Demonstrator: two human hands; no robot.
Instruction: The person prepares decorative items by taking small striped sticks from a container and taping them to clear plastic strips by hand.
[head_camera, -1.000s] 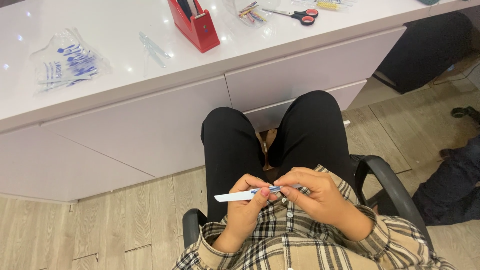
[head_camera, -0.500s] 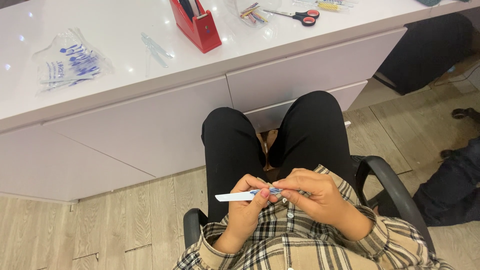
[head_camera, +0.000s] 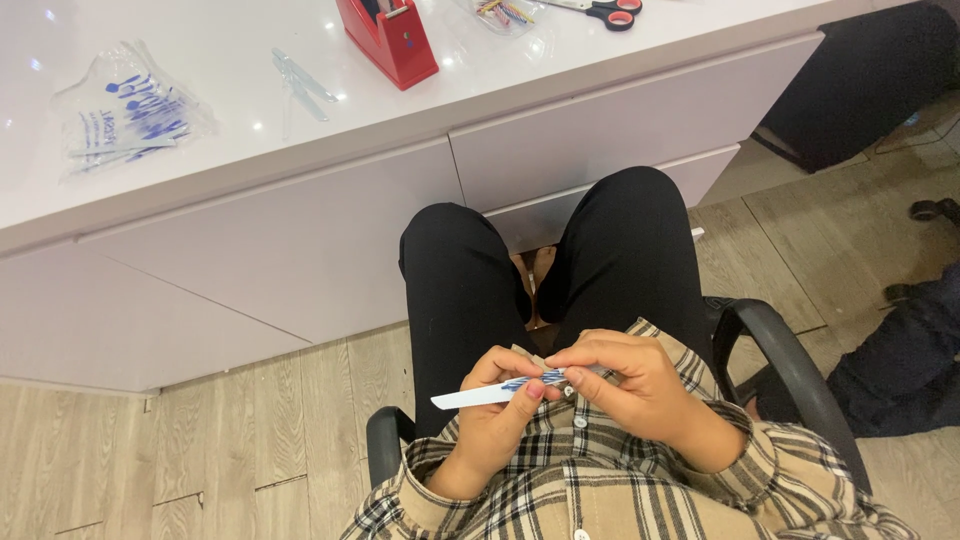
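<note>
Two hands meet over your lap, near the bottom of the view, and both grip one thin white strip (head_camera: 490, 393) with blue print at its right end. Your left hand (head_camera: 500, 415) holds the strip from below, fingers (head_camera: 535, 390) curled up around its middle, thumb on top. Your right hand (head_camera: 635, 385) pinches the printed end between thumb and forefinger, so the fingers of both hands are clenched on the strip. The strip lies almost level, its plain white tip poking out to the left, past your left hand.

You sit in a black chair (head_camera: 790, 370) with curved armrests, in black trousers (head_camera: 460, 290) and a plaid shirt (head_camera: 620, 490). Your knees point toward the white desk (head_camera: 300, 200), which fills the far part of the view, with drawer fronts facing you.

On the desk, far left, lies a clear bag (head_camera: 125, 120) with blue print, with more strips inside. Just right of it rest a few loose clear strips (head_camera: 300, 80). Farther right stands a red tape dispenser (head_camera: 390, 40). Beyond that, at the far edge, lies a small clear packet of coloured bits (head_camera: 505, 12), and scissors (head_camera: 610, 12) with red-and-black handles lie to its right.

Wood-look floor (head_camera: 250, 430) runs under the chair. A dark bin (head_camera: 870, 80) stands at the far right, and a dark-clothed leg (head_camera: 900, 360) of another person shows at the right edge.
</note>
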